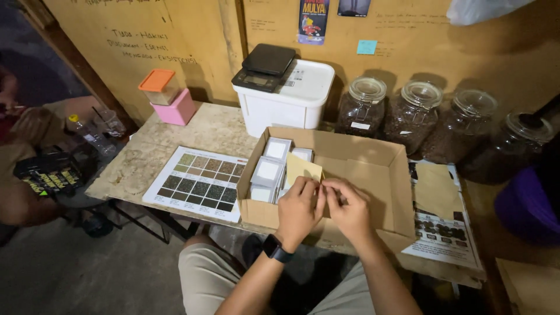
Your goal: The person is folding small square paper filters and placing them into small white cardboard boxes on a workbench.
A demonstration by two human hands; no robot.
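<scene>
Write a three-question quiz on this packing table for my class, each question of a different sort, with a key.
1. True or false: both hands, left hand and right hand, pinch the small kraft pouch.
2. How many glass jars of dark contents stand along the wall? A two, B four, C six.
3. What lies flat, left of the cardboard box?

Key
1. True.
2. B.
3. A colour sample chart.
</scene>
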